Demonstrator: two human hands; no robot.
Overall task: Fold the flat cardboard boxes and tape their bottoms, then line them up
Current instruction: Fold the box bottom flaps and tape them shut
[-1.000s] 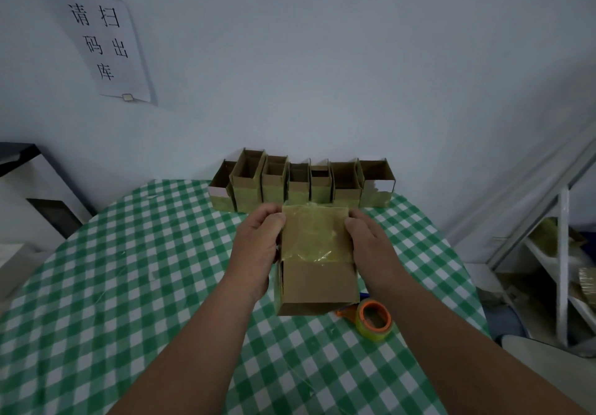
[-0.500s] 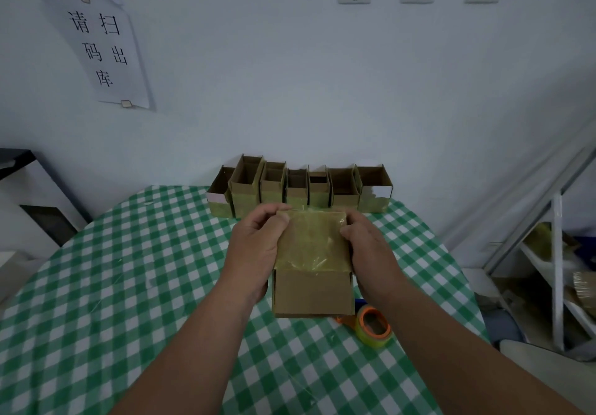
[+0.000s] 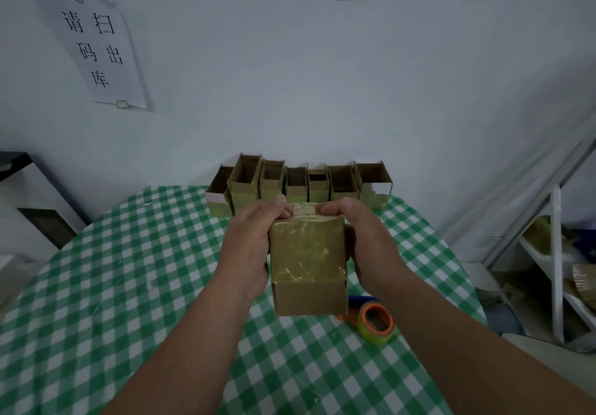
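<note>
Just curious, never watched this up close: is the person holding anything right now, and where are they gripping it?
A taped cardboard box, held by its two sides: left hand, right hand, fingertips on its far top edge.

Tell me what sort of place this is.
Probably a small packing or stockroom corner. A row of folded boxes stands against the wall, a tape roll lies on the checked table, and a paper notice is stuck to the wall.
</note>
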